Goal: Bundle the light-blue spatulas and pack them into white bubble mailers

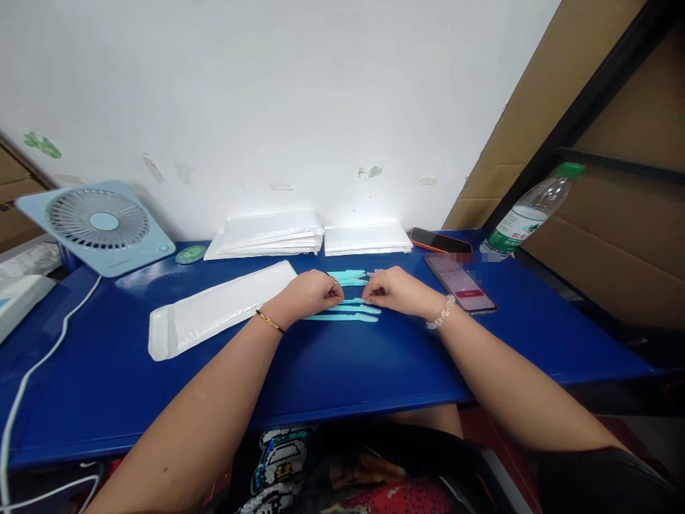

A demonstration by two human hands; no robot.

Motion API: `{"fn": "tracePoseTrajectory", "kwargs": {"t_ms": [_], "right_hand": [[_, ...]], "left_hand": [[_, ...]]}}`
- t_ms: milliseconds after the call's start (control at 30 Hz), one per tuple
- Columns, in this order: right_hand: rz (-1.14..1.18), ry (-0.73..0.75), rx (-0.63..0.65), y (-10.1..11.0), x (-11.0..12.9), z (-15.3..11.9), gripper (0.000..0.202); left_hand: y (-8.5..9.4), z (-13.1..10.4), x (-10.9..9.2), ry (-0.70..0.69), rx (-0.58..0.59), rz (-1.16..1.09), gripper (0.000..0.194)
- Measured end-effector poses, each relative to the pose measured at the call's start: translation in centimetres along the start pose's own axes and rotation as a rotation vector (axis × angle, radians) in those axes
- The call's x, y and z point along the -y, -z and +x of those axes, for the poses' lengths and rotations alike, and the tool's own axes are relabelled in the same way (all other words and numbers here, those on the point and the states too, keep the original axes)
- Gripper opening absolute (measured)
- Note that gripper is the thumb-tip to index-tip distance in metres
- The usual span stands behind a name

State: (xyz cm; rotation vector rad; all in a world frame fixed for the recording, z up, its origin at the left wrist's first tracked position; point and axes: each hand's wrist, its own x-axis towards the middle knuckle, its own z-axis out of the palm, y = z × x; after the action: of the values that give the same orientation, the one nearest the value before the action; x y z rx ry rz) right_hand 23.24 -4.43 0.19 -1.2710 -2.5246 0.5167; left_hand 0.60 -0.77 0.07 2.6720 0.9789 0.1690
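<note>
Several thin turquoise sticks (pixel 347 318) lie roughly parallel on the blue table, with more turquoise pieces (pixel 347 275) just behind them. My left hand (pixel 318 294) has its thumb and fingers pinched at the left part of one turquoise stick. Opposite it, my right hand (pixel 389 289) pinches the right end of that stick, so it spans the gap between both hands. A white padded envelope (pixel 219 307) lies flat beside my left hand, its upper right end close to my wrist.
Two stacks of white envelopes (pixel 267 234) stand against the wall. A light blue fan (pixel 104 223) and a green disc (pixel 190 254) are at the left. Phones (pixel 463 285) and a tilted water bottle (pixel 527 214) are at the right. A white cable (pixel 48 350) crosses the left side.
</note>
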Motion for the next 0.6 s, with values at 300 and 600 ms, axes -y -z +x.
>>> {"fn": "tracePoseTrajectory", "kwargs": {"t_ms": [300, 600], "right_hand": [[-0.095, -0.148, -0.154, 1.6, -2.5, -0.8, 0.015], [-0.151, -0.104, -0.093, 0.4, -3.1, -0.2, 0.014]], "left_hand": [[-0.1, 0.3, 1.5, 0.148, -0.203, 0.174, 0.027], [-0.6, 0.4, 2.7, 0.196, -0.187, 0.174, 0.018]]}}
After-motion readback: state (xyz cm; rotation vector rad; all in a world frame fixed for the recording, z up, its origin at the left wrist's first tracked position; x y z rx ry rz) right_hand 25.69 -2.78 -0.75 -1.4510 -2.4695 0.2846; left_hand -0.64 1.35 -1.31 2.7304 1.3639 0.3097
